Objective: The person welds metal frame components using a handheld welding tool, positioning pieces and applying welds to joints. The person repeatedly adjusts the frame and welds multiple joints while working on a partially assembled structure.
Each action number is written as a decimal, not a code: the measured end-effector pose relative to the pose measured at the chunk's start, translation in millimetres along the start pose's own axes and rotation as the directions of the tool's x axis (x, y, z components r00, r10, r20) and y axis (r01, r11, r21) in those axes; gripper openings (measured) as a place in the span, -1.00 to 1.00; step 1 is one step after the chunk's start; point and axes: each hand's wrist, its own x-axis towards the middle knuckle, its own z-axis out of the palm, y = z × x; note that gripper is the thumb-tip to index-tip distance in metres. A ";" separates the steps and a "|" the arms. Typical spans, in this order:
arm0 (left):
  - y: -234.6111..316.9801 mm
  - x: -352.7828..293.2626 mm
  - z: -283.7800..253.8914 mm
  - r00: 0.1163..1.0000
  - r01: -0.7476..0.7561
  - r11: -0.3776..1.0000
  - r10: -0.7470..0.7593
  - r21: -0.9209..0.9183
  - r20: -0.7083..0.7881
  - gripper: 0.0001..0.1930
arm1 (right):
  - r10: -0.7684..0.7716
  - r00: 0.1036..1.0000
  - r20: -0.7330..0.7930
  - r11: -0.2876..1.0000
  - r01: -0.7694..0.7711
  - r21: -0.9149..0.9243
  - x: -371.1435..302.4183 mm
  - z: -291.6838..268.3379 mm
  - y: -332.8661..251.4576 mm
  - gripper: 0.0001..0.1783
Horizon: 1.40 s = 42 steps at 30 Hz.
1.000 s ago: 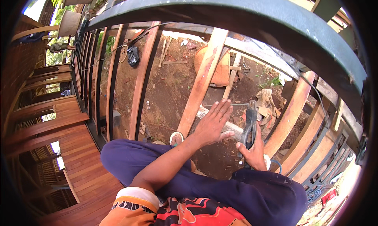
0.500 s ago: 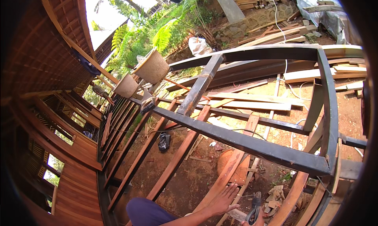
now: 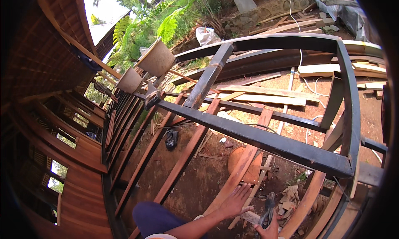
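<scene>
My left hand [image 3: 235,202] lies with its fingers stretched out on a reddish wooden beam [image 3: 222,197] at the lower middle. To its right, at the bottom edge, my right hand [image 3: 269,230] is closed round a dark-handled tool [image 3: 267,214]. A thin straight rod or wire sticks out from the tool's upper end toward the left fingers. Between the two hands is a flat pale piece [image 3: 251,217]; whether it belongs to the tool I cannot tell. My knee in dark blue cloth [image 3: 156,218] is beside the left forearm.
A black metal frame [image 3: 249,137] spans above the beams. On it rest two buckets [image 3: 156,58] and a wide brush [image 3: 152,96]. Several parallel beams [image 3: 183,164] cross open gaps over the dirt ground. An orange round object [image 3: 239,162] lies below. Planks [image 3: 262,98] are stacked beyond.
The whole view has shifted slightly, with the frame and buckets a little higher and further left. My hands keep nearly the same places, the left flat on the beam, the right holding the tool.
</scene>
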 end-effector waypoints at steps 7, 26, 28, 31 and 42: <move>1.3 -2.7 6.9 1.000 -0.020 0.998 0.019 -0.061 -0.016 -0.04 | -0.037 0.999 -0.010 0.997 0.036 -0.069 2.0 -3.8 -21.5 0.22; 47.9 -18.6 1.9 0.976 -0.187 0.958 0.206 -0.216 0.072 0.02 | 0.139 0.988 -0.067 0.988 -0.143 -0.059 1.7 -6.7 -52.1 0.13; 45.0 -20.0 2.9 0.980 -0.178 0.957 0.193 -0.229 0.046 0.02 | 0.159 0.986 -0.050 0.985 -0.161 -0.056 1.0 -3.8 -56.9 0.13; 43.2 -20.4 4.2 0.981 -0.177 0.957 0.191 -0.230 0.039 0.02 | 0.186 0.982 -0.040 0.981 -0.188 -0.052 2.9 -1.1 -60.3 0.13; 37.4 -9.4 1.2 0.990 -0.117 0.967 0.130 -0.226 0.044 0.03 | 0.082 0.994 -0.067 0.980 -0.093 -0.177 4.2 -6.5 -47.9 0.22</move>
